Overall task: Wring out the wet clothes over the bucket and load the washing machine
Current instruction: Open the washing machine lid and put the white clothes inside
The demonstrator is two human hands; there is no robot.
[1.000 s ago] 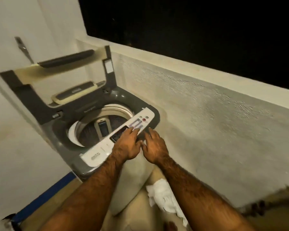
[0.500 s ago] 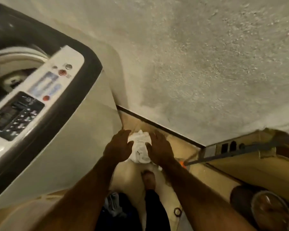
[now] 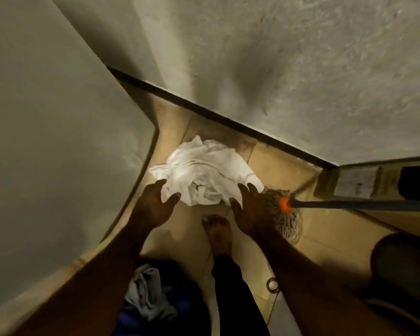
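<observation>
The pale side of the washing machine [image 3: 46, 141] fills the left of the frame as a person leans over a tiled floor [image 3: 281, 166]. The left hand [image 3: 153, 207] hovers with fingers spread at the near edge of a crumpled white cloth [image 3: 204, 173], which lies at centre frame near the foot of the wall. Right of a bare foot [image 3: 217, 232], the right hand [image 3: 251, 214] is likewise splayed, gripping nothing; contact cannot be confirmed. A mop [image 3: 289, 224] lies just beside. The pick-up appears in hand; next, both hands must close on the cloth and wring it, perhaps over the dark round vessel [image 3: 402, 260] at lower right.
</observation>
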